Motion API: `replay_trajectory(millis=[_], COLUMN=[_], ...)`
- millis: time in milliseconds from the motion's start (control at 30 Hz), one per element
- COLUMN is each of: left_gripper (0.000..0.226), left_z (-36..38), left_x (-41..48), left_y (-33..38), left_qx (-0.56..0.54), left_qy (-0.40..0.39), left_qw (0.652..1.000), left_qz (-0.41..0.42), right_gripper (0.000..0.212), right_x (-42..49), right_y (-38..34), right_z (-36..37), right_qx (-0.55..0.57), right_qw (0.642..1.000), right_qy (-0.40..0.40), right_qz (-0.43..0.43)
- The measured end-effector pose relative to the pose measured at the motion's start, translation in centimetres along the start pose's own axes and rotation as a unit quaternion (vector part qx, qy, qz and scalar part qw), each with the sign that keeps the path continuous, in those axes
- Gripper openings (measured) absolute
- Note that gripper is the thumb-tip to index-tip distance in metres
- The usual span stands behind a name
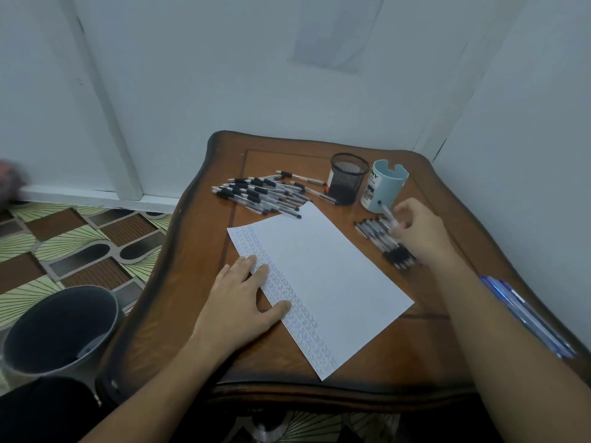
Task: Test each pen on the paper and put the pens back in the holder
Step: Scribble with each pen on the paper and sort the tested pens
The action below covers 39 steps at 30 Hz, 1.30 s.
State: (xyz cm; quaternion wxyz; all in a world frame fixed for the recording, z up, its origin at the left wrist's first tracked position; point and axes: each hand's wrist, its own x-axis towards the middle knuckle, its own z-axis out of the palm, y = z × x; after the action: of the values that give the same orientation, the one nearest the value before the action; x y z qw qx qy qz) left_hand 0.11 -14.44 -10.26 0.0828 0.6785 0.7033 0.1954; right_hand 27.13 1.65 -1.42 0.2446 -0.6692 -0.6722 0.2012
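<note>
Clear plastic with a dark tip, one pen (387,213) is pinched between the curled fingers of my right grip (415,231). It is tilted, tip up and away from me, and a little blurred. It hangs just over the right-hand pile of pens (375,233), which lies on the wooden surface (198,282) to the right of the paper (326,276). The black ends of that pile point toward me and run partly under my wrist.

The paper is a white sheet lying at an angle in the middle of the surface, with rows of small pen marks down its left margin. My left grip (243,295) lies flat on that margin, fingers straight and spread, thumb on the marked strip, pinning the sheet down.

Beyond the paper's far corner stands the black mesh holder (348,179), upright. A pale blue cup (383,187) with a notched rim stands just beside it on the right, nearly touching. The pen in my right grip is close in front of this cup. Left of the holder a larger heap of pens (262,195) with black caps is fanned out, and its nearest pens reach the paper's far edge.

A few blue pens (527,314) lie along the surface's right edge, next to my right forearm. Down on the patterned floor (64,238) to my left stands a grey bin (60,330).
</note>
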Motion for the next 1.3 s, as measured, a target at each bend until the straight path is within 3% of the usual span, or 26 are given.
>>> replay_trajectory(millis=[133,233,367,433,500,600,700,833,933,1067,1167,1233,1300], left_gripper=[0.096,0.097,0.097,0.097,0.097,0.098,0.097,0.097,0.098,0.098,0.099,0.099,0.099], left_z=[0.0,0.0,0.0,0.0,0.0,-0.1,-0.3,-0.3,-0.3,-0.2,-0.3,-0.3,-0.3], left_x=[0.0,0.0,0.1,0.1,0.1,0.0,0.0,0.0,0.0,0.0,0.0,0.0,0.0], left_y=[0.1,0.1,0.0,0.0,0.1,0.1,0.1,0.1,0.0,0.0,0.0,0.0,0.1], left_qx=[-0.007,-0.002,0.005,0.004,0.004,0.014,0.013,0.020,0.023,0.007,0.009,0.006,-0.003], left_qy=[0.010,0.006,0.004,0.005,0.005,-0.001,-0.003,0.001,0.002,0.000,-0.004,-0.003,0.002], left_qw=[1.000,1.000,1.000,1.000,1.000,1.000,1.000,1.000,1.000,1.000,1.000,1.000,1.000], left_qz=[0.001,0.000,0.000,-0.002,-0.003,-0.003,-0.004,-0.001,-0.001,-0.003,-0.001,-0.001,-0.002], right_gripper=[0.011,0.014,0.020,0.019,0.017,0.023,0.028,0.007,0.011,0.013,0.011,0.008,0.015], right_x=[1.2,1.1,0.9,1.1,1.2,1.4,1.8,2.4,2.2,1.3,0.1,-1.1,-2.5], right_y=[1.1,1.2,-0.3,-1.7,-3.4,-5.9,-7.9,-8.6,-7.7,-7.2,-6.5,-5.9,-5.4], right_z=[0.8,1.1,2.4,4.1,6.4,10.3,13.4,14.5,13.5,9.6,7.2,6.3,5.7], right_qx=[-0.090,-0.110,-0.156,-0.120,-0.062,0.021,0.046,-0.009,0.118,0.373,0.582,0.641,0.650], right_qw=[0.995,0.994,0.986,0.989,0.991,0.989,0.993,0.997,0.989,0.923,0.804,0.757,0.748], right_qy=[-0.024,-0.022,0.053,0.038,-0.035,-0.112,-0.089,-0.056,-0.081,-0.092,-0.098,-0.109,-0.124], right_qz=[0.021,0.017,-0.032,-0.077,-0.112,-0.097,-0.062,-0.058,-0.042,0.029,0.073,0.063,0.049])
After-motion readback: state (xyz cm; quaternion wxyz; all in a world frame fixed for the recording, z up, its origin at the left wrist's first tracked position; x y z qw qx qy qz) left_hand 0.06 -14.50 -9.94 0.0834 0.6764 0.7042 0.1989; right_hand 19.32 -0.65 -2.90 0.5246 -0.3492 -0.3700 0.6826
